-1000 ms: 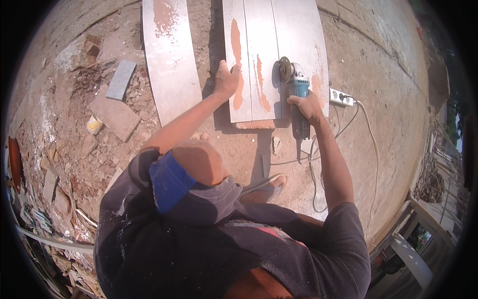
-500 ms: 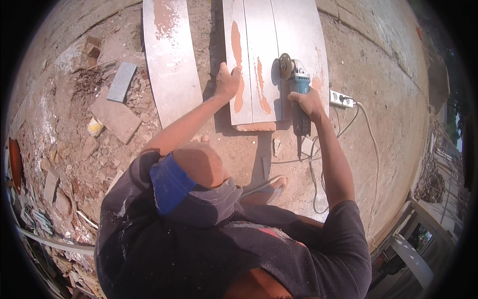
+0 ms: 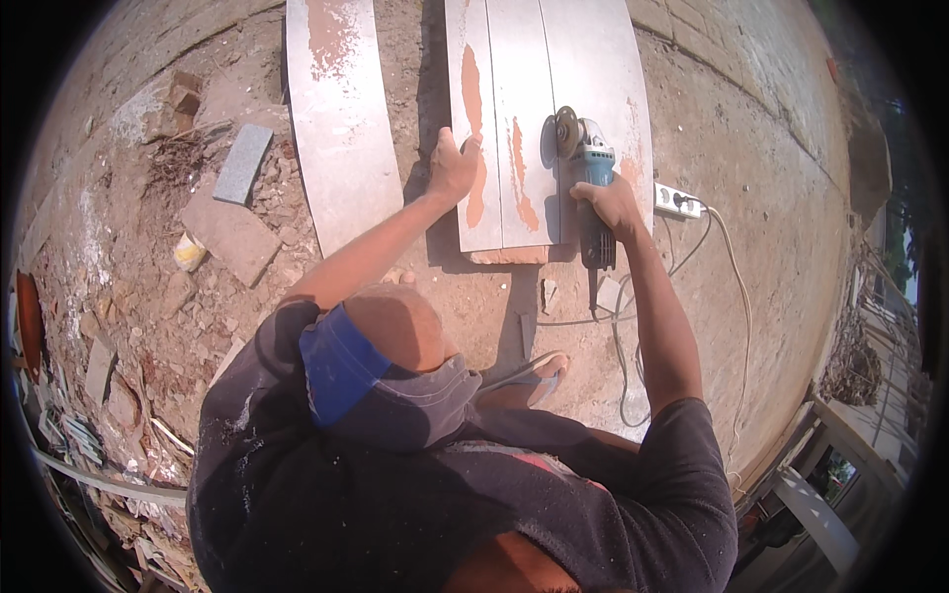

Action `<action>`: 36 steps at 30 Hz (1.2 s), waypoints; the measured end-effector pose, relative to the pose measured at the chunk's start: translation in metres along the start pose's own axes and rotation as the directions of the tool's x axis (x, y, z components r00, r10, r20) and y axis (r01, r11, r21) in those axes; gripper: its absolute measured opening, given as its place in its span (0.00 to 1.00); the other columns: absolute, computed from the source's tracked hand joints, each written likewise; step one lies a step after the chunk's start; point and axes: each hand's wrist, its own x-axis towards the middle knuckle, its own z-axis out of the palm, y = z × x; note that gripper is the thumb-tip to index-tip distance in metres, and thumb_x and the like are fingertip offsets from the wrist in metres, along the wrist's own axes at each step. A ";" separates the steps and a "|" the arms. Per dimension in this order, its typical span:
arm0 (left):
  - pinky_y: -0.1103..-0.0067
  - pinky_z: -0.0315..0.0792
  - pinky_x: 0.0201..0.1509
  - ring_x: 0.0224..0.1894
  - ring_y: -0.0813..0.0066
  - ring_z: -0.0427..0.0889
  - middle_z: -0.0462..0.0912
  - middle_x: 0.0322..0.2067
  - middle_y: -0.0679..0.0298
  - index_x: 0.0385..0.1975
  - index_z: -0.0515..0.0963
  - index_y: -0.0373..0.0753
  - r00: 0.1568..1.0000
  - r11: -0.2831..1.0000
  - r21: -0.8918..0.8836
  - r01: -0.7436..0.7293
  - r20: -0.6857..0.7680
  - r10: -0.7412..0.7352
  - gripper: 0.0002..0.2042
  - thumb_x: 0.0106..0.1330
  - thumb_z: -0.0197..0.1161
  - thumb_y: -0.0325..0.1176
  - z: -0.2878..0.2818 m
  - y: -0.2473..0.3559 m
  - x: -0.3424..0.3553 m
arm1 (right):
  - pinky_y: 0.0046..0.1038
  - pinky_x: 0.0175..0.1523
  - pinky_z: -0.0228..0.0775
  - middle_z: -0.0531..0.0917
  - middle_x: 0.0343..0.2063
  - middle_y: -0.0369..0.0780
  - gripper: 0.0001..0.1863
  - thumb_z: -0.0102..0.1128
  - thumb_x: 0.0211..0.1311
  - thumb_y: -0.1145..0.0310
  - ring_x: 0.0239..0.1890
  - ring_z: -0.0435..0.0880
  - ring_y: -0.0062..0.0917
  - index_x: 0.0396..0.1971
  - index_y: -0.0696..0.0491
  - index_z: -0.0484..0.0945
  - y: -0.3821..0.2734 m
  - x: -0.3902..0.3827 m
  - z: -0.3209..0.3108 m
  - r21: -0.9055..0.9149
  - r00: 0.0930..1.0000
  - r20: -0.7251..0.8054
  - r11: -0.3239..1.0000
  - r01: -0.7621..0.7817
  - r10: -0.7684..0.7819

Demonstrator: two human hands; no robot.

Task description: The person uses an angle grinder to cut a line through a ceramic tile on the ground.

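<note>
My right hand (image 3: pixel 608 205) is closed round the body of a blue and black angle grinder (image 3: pixel 594 170). The grinder's disc (image 3: pixel 567 131) stands on edge close to a dark lengthwise line on a white board (image 3: pixel 593 59); whether it touches the board cannot be seen. My left hand (image 3: pixel 455 165) grips the board's left edge, thumb on top, the other fingers partly hidden. Reddish-brown patches show through the board's white surface. Its near end rests on a reddish brick or block (image 3: pixel 509 255).
A separate white strip (image 3: pixel 346 128) lies on the left. Right of the board is a white power strip (image 3: pixel 677 201) with a plug and cable (image 3: pixel 736 267) trailing toward me. Rubble, a grey block (image 3: pixel 243 163) and a flat slab (image 3: pixel 232 237) lie at the left.
</note>
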 end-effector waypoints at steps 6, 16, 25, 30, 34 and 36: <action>0.56 0.71 0.61 0.54 0.37 0.80 0.81 0.46 0.35 0.46 0.70 0.26 1.000 1.000 0.024 0.002 -0.004 -0.002 0.23 0.73 0.61 0.45 -0.001 0.002 0.000 | 0.30 0.38 0.77 0.87 0.28 0.42 0.17 0.71 0.47 0.65 0.30 0.86 0.28 0.34 0.61 0.84 -0.007 0.007 -0.002 -0.013 1.000 -0.007 0.999 0.030 -0.030; 0.57 0.71 0.60 0.53 0.38 0.81 0.81 0.45 0.35 0.45 0.70 0.27 1.000 0.999 0.025 -0.020 -0.017 0.020 0.23 0.73 0.61 0.46 -0.001 0.001 0.000 | 0.28 0.34 0.75 0.85 0.26 0.40 0.15 0.73 0.49 0.64 0.26 0.82 0.24 0.31 0.59 0.83 -0.012 0.010 -0.002 -0.025 1.000 -0.015 0.999 0.021 -0.021; 0.56 0.70 0.60 0.53 0.38 0.81 0.81 0.45 0.35 0.45 0.69 0.27 1.000 0.999 0.030 -0.013 -0.003 0.013 0.23 0.73 0.61 0.47 -0.001 0.000 0.000 | 0.29 0.34 0.75 0.84 0.26 0.39 0.15 0.73 0.49 0.64 0.26 0.82 0.24 0.33 0.59 0.82 -0.017 0.014 -0.002 -0.020 1.000 -0.020 1.000 0.014 -0.014; 0.56 0.71 0.60 0.53 0.38 0.81 0.81 0.45 0.35 0.45 0.69 0.27 1.000 1.000 0.019 -0.013 0.008 0.013 0.23 0.73 0.61 0.47 -0.002 -0.002 0.001 | 0.29 0.35 0.75 0.84 0.28 0.39 0.17 0.73 0.48 0.64 0.27 0.82 0.24 0.34 0.59 0.82 -0.025 0.014 -0.002 -0.028 1.000 -0.012 1.000 0.000 0.000; 0.56 0.71 0.60 0.53 0.37 0.80 0.81 0.44 0.36 0.44 0.69 0.28 1.000 1.000 0.024 -0.019 0.004 0.019 0.23 0.73 0.61 0.47 -0.002 -0.001 0.000 | 0.29 0.36 0.76 0.85 0.28 0.40 0.17 0.72 0.48 0.63 0.28 0.83 0.25 0.35 0.60 0.83 -0.026 0.016 -0.003 -0.044 1.000 -0.024 0.999 -0.001 0.000; 0.56 0.71 0.60 0.53 0.37 0.80 0.81 0.44 0.36 0.44 0.69 0.28 1.000 1.000 0.001 -0.022 0.013 0.022 0.23 0.73 0.61 0.46 -0.002 -0.001 0.000 | 0.29 0.36 0.76 0.85 0.28 0.40 0.17 0.72 0.48 0.63 0.28 0.83 0.25 0.35 0.60 0.83 -0.025 0.019 -0.002 -0.041 1.000 -0.028 0.999 -0.002 0.001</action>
